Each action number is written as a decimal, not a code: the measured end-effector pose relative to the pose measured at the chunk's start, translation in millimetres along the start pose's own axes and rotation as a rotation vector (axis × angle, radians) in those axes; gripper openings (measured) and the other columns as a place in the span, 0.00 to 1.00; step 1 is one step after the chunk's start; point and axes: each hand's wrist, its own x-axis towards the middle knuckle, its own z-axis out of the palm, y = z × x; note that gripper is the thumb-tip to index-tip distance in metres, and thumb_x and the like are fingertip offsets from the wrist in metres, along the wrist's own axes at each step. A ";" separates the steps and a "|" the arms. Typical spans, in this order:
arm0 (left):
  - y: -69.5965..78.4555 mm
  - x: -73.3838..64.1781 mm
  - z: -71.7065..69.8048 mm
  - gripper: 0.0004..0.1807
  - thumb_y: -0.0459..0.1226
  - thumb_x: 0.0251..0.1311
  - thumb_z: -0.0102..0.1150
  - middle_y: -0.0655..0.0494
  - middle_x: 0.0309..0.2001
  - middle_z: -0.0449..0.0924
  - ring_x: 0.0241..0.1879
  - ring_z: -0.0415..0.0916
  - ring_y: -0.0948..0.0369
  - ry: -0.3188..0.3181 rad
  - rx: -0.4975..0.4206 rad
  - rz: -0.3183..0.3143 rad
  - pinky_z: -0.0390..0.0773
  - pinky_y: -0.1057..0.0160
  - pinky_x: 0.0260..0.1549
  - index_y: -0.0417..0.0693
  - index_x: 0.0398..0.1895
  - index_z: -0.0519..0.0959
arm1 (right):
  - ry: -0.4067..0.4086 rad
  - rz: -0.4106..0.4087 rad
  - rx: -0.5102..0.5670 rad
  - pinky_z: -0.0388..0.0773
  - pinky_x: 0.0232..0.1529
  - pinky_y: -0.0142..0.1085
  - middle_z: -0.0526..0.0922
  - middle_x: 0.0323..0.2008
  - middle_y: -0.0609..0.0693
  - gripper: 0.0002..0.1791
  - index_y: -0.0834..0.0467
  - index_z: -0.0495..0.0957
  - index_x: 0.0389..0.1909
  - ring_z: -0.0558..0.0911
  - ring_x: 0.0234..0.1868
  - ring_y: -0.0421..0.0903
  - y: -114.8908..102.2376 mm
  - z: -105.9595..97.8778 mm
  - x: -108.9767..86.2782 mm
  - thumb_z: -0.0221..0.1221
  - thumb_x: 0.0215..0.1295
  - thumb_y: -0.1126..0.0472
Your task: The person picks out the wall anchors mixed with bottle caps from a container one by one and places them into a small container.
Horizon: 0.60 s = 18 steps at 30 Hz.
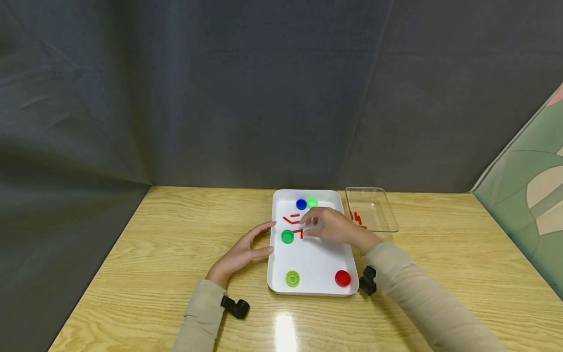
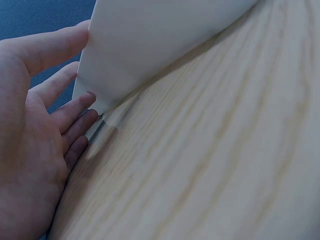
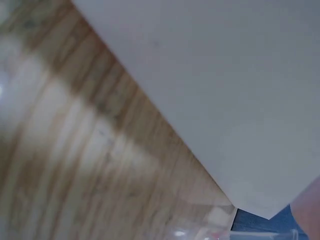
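Note:
A white tray (image 1: 323,259) stands on the table with several short red sticks (image 1: 287,220) in its left middle part. My left hand (image 1: 241,254) touches the tray's left side with extended fingers; the left wrist view shows fingertips against the white wall (image 2: 145,45). Over the tray, my right hand (image 1: 332,226) reaches in from the right, with thumb and forefinger apart beside the sticks. One upright-looking stick (image 1: 301,234) is at the thumb tip; whether it touches is unclear. A green cap (image 1: 288,236) sits left of the fingers. Only a blurred bit of hand (image 3: 307,210) shows in the right wrist view.
Also in the tray are a blue cap (image 1: 301,204), a light green cap (image 1: 312,202), a yellow-green cap (image 1: 292,278) and a red cap (image 1: 343,278). A clear plastic box (image 1: 378,208) with several red sticks adjoins the tray's right side. A dark curtain (image 1: 264,98) hangs behind the table.

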 end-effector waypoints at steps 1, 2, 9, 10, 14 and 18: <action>0.0 -0.2 0.0 0.35 0.39 0.65 0.64 0.55 0.76 0.54 0.76 0.45 0.52 0.000 0.003 0.003 0.47 0.41 0.71 0.60 0.75 0.63 | -0.007 0.007 -0.001 0.77 0.40 0.36 0.84 0.39 0.44 0.14 0.55 0.85 0.45 0.78 0.38 0.41 0.1 1.0 1.1 0.72 0.57 0.59; 0.2 -0.4 0.1 0.36 0.39 0.65 0.64 0.56 0.76 0.54 0.76 0.45 0.53 0.001 0.006 0.002 0.47 0.41 0.71 0.60 0.75 0.63 | -0.013 0.019 -0.001 0.77 0.41 0.36 0.85 0.40 0.44 0.15 0.55 0.85 0.45 0.78 0.38 0.41 0.0 2.0 1.9 0.73 0.56 0.59; 0.7 -0.2 -0.2 0.35 0.39 0.65 0.64 0.58 0.76 0.54 0.75 0.46 0.55 -0.005 0.009 -0.006 0.47 0.43 0.71 0.62 0.74 0.63 | -0.021 0.057 -0.034 0.76 0.39 0.35 0.84 0.38 0.41 0.16 0.52 0.86 0.43 0.75 0.36 0.39 0.7 7.4 5.2 0.74 0.54 0.55; 0.7 -0.2 -0.2 0.35 0.39 0.65 0.64 0.58 0.76 0.54 0.75 0.46 0.55 -0.005 0.009 -0.003 0.47 0.43 0.71 0.61 0.75 0.63 | -0.020 0.052 -0.042 0.76 0.39 0.34 0.83 0.37 0.40 0.15 0.52 0.86 0.43 0.75 0.36 0.39 1.2 7.9 5.5 0.74 0.54 0.54; 0.3 0.4 -0.3 0.35 0.38 0.65 0.63 0.56 0.76 0.54 0.75 0.46 0.53 -0.006 0.008 0.007 0.47 0.42 0.71 0.60 0.75 0.63 | -0.023 0.023 -0.060 0.75 0.37 0.33 0.81 0.34 0.41 0.15 0.52 0.86 0.42 0.74 0.34 0.39 3.0 10.4 6.1 0.74 0.54 0.54; -1.0 0.6 -0.5 0.35 0.39 0.66 0.63 0.56 0.76 0.54 0.75 0.45 0.53 -0.008 0.006 0.007 0.46 0.43 0.71 0.59 0.75 0.63 | -0.026 0.015 -0.069 0.75 0.36 0.33 0.81 0.34 0.42 0.15 0.53 0.86 0.42 0.73 0.33 0.39 3.9 12.3 5.7 0.74 0.55 0.54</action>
